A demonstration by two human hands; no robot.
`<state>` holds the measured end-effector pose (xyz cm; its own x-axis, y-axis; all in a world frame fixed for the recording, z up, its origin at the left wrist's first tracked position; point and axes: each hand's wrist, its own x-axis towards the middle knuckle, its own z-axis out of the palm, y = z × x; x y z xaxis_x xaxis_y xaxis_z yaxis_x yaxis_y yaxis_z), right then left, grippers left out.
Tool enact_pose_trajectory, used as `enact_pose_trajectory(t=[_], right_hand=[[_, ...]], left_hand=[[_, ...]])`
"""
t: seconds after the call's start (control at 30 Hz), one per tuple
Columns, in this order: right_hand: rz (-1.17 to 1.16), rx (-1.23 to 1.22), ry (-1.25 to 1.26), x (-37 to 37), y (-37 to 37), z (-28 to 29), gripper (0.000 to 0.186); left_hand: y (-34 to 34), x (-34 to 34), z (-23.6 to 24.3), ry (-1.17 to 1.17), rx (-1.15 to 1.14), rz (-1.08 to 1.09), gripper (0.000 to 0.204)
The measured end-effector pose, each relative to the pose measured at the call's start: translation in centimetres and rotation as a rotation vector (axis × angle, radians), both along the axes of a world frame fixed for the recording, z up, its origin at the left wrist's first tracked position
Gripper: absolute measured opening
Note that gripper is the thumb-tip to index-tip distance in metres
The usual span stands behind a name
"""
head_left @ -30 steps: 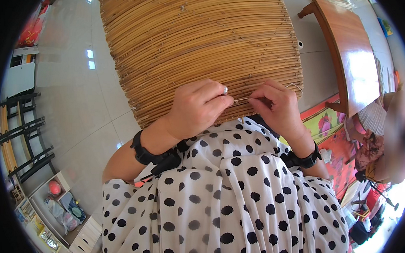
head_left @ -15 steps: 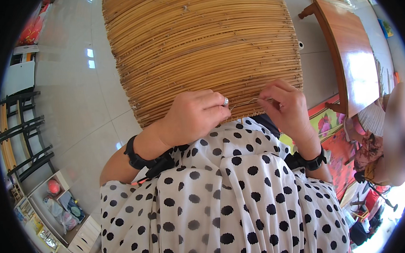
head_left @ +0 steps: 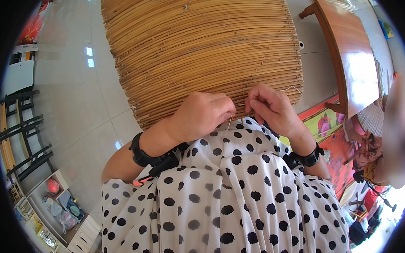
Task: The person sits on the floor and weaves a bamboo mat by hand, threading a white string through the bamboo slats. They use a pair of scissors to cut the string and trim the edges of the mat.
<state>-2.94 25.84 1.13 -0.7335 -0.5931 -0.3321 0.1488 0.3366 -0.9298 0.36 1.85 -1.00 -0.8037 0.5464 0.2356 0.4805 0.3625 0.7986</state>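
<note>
A bamboo-slat mat (head_left: pixel 197 45) with small ties lies in front of me, its near edge over my polka-dot clothing (head_left: pixel 218 186). My left hand (head_left: pixel 212 113) is at that edge, fingers bent together on a thin pale cord (head_left: pixel 229 124), which hangs down from the fingertips. My right hand (head_left: pixel 264 106) is just to the right, thumb and forefinger pinched at the cord on the mat's edge; the exact grip is partly hidden. A loop of cord lies near the mat's right corner. Both wrists wear black straps.
A wooden low table (head_left: pixel 345 56) stands at the right, above a red floral sheet (head_left: pixel 332 150). Another person (head_left: pixel 369 147), partly blurred, is at the far right. Black metal frames (head_left: pixel 19 127) and a shelf unit (head_left: pixel 63 211) line the left, beyond the tiled floor (head_left: pixel 68 102).
My left hand has turned, its fingertips dipping toward the mat's edge, and cord now hangs below them. My right hand has shifted slightly left and down, toward my left hand.
</note>
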Motion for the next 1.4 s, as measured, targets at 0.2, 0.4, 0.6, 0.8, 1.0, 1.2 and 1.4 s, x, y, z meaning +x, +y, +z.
enact_pose_trajectory(t=[0.2,0.4,0.6,0.8,1.0,1.2,1.4], right_hand=[[0.024,0.002,0.488,0.7,0.0,1.0,0.01],[0.033,0.032,0.744,1.4,-2.0,1.1,0.014],[-0.056,0.039,0.76,0.9,-2.4,0.8,0.018],[-0.064,0.233,0.639,0.7,-2.1,1.2,0.027],[0.049,0.232,0.688,1.2,-1.4,-0.4,0.019],[0.093,0.167,0.676,1.3,-1.1,-0.2,0.009],[0.275,0.145,0.617,1.5,-0.5,0.1,0.012]], left_hand=[[1.4,-0.4,0.7,-0.465,0.128,0.317,0.005],[1.2,-0.7,0.7,-0.37,0.132,0.175,0.011],[1.1,-0.3,1.1,-0.533,0.183,0.083,0.009],[0.9,0.0,1.2,-0.494,0.144,0.094,0.009],[1.1,0.1,1.1,-0.551,0.216,0.149,0.01],[1.3,0.4,0.6,-0.624,0.281,0.229,0.009],[1.3,0.3,0.3,-0.457,0.189,0.176,0.009]])
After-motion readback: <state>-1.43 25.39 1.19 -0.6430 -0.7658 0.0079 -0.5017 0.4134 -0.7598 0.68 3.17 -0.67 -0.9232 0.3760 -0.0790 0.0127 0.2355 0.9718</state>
